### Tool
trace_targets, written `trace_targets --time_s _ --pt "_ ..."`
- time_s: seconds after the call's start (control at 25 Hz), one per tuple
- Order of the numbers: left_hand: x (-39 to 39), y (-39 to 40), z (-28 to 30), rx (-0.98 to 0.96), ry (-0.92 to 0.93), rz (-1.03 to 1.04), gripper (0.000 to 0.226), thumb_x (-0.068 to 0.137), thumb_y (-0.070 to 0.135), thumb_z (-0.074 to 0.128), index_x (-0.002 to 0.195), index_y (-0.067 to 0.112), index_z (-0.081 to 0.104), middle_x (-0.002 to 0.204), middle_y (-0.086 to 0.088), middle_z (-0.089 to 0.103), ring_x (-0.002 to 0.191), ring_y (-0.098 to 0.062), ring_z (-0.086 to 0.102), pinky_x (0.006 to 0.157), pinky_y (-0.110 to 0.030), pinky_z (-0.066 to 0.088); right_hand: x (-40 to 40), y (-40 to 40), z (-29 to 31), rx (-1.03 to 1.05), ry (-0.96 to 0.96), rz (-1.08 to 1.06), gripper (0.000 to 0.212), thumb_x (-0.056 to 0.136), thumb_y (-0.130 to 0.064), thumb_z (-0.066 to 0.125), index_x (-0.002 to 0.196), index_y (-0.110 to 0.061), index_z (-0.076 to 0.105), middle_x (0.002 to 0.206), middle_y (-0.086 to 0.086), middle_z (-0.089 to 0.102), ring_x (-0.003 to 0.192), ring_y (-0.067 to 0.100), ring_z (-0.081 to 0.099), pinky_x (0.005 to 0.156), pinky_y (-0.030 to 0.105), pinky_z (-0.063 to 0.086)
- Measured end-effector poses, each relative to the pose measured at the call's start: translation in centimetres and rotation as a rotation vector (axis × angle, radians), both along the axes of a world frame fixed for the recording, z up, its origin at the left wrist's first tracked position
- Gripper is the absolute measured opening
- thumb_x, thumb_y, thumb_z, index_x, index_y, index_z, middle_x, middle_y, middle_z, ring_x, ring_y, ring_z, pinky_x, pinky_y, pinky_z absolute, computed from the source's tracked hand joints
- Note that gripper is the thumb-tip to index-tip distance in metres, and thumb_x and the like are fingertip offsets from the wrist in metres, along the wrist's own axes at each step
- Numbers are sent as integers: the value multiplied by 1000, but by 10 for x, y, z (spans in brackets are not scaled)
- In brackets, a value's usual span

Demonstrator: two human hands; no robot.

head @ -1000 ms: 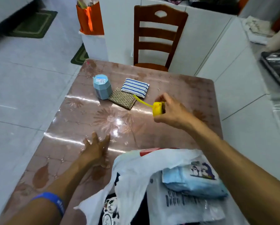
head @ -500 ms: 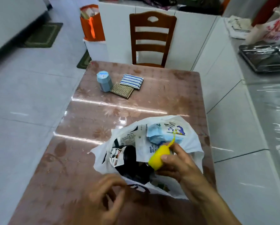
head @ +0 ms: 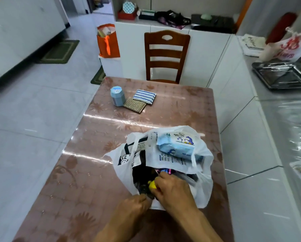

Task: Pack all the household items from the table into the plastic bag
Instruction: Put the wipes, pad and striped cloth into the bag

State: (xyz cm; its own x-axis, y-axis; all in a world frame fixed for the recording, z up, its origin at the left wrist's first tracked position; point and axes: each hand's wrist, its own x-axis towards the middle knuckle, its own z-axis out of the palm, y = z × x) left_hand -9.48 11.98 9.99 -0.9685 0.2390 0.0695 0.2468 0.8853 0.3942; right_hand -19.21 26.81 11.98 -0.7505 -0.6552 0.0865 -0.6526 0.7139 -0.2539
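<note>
A white plastic bag (head: 204, 175) lies open on the near part of the brown table (head: 97, 168). Inside it lie a blue wipes pack (head: 177, 145), a white printed packet and dark items. My right hand (head: 174, 191) reaches into the bag's mouth, gripping a small yellow item (head: 152, 185), mostly hidden under my fingers. My left hand (head: 135, 205) pinches the bag's near rim. On the far side of the table stand a light-blue canister (head: 117, 96), a woven brown pad (head: 135, 105) and a blue-striped pad (head: 144, 96).
A wooden chair (head: 165, 56) stands at the table's far edge, before white cabinets. An orange bag (head: 108, 43) sits on a white box at the far left. A counter on the right carries a dark tray (head: 280, 75) and a plastic bag.
My right hand carried the yellow item from the far table down into the bag's mouth. My left hand left the tabletop and took hold of the bag's near rim.
</note>
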Motion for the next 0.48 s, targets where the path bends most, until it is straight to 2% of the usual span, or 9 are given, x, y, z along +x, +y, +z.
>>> trace_targets --time_s 0.08,0.2,0.32,0.4,0.44,0.48 --pt "-3 1 3 -13 31 6 37 44 13 86 74 24 67 66 6 59 53 -13 58 43 -23 39 -1 4 -2 67 4 16 40 49 -39 86 65 -25 52 63 -7 56 54 18 57 39 28 29" --pt "-2 -1 -5 15 8 2 35 49 10 84 76 24 66 70 6 60 56 -13 58 44 -24 43 -5 9 1 83 -18 24 45 38 -42 86 65 -28 53 58 -10 57 54 17 56 44 26 27" --pt "-3 -3 -9 15 -21 -25 28 54 9 77 75 24 64 70 5 60 55 -16 58 39 -25 43 -10 8 1 193 -71 104 42 37 -47 85 60 -30 54 60 -14 56 60 15 54 53 27 26" --pt "-5 -4 -8 4 -44 -9 12 65 18 59 75 23 65 70 4 59 55 -17 58 37 -26 43 -9 9 -1 195 -126 92 38 51 -46 82 68 -27 54 71 -13 59 72 17 52 60 27 26" --pt "-7 -4 -7 1 -53 19 18 68 21 51 76 24 67 70 5 60 55 -18 59 36 -27 44 -13 9 0 162 -214 63 31 63 -43 77 75 -25 56 78 -10 60 81 18 50 61 29 27" --pt "-7 -3 -8 -5 -40 35 23 69 22 47 77 24 68 70 6 60 55 -18 60 36 -28 44 -18 10 7 121 -394 2 24 71 -39 74 80 -24 59 81 -8 60 85 17 50 60 29 30"
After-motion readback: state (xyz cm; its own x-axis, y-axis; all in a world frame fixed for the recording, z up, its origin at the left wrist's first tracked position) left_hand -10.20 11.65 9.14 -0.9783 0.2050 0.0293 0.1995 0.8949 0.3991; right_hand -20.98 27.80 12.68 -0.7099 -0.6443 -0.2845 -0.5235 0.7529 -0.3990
